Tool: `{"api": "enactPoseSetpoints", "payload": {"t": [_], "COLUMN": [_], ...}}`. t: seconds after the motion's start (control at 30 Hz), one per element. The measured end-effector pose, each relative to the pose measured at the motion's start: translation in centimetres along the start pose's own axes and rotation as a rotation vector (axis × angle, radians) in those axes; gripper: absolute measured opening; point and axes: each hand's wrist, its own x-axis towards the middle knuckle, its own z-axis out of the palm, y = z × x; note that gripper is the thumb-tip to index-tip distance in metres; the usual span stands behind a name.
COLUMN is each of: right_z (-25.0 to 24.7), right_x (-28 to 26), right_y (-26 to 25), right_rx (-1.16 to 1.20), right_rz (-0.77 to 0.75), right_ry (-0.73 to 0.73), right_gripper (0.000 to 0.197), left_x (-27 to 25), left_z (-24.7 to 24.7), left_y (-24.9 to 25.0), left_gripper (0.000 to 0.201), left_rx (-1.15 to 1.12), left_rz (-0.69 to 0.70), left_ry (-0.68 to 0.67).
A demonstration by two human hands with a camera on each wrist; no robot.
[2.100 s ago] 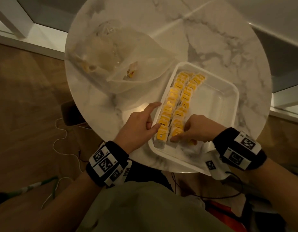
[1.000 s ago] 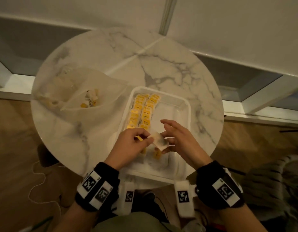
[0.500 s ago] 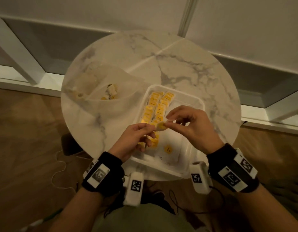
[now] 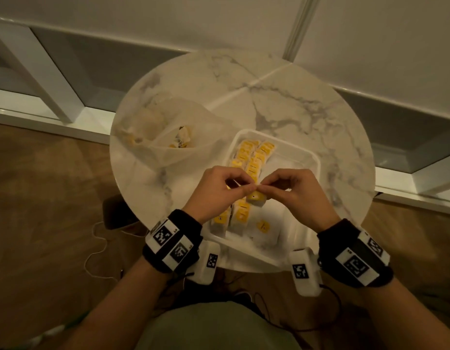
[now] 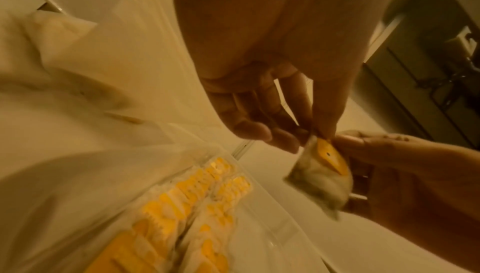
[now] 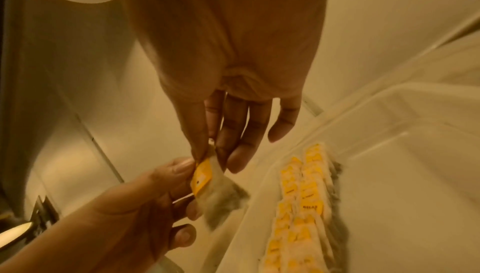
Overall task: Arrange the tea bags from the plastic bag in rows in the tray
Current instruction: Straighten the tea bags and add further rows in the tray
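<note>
Both hands, left hand point(image 4: 218, 190) and right hand point(image 4: 292, 190), pinch one tea bag point(image 4: 256, 198) above the tray point(image 4: 311, 157), seemingly straightening its tag. Next it probably needs laying down to start a third row beside the two rows point(image 4: 251, 160).

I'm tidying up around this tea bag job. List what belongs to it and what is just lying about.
Belongs to the job:
- tea bag, pinched by left hand and right hand
- tray with two rows of tea bags
- plastic bag, a few tea bags inside

Lying about:
- white cable on the floor
- marble table

Left hand point(image 4: 218, 192) and right hand point(image 4: 293, 190) fingertip to fingertip, both pinching, wrists apart.
</note>
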Motion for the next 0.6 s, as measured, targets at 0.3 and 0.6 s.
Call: {"api": "enactPoseSetpoints", "payload": {"t": [0.3,0.6], "right_z": [1.6,2.5], "right_x": [-1.1,-0.9], "right_y": [1.9,4.6], "right_rx": [0.117,-0.203], "right_rz": [0.183,0.37], "right_ry": [-0.149,-0.282], "right_gripper": [0.007,0.039], "left_x": [0.2,-1.1], "left_z": [-0.4,-1.8], "left_y": [-0.7,-3.2], "left_gripper": [0.002,0.007], "left_rx": [-0.053,0.253], "left_rz": [-0.056,0.022], "left_ry": [0.005,0.021]}}
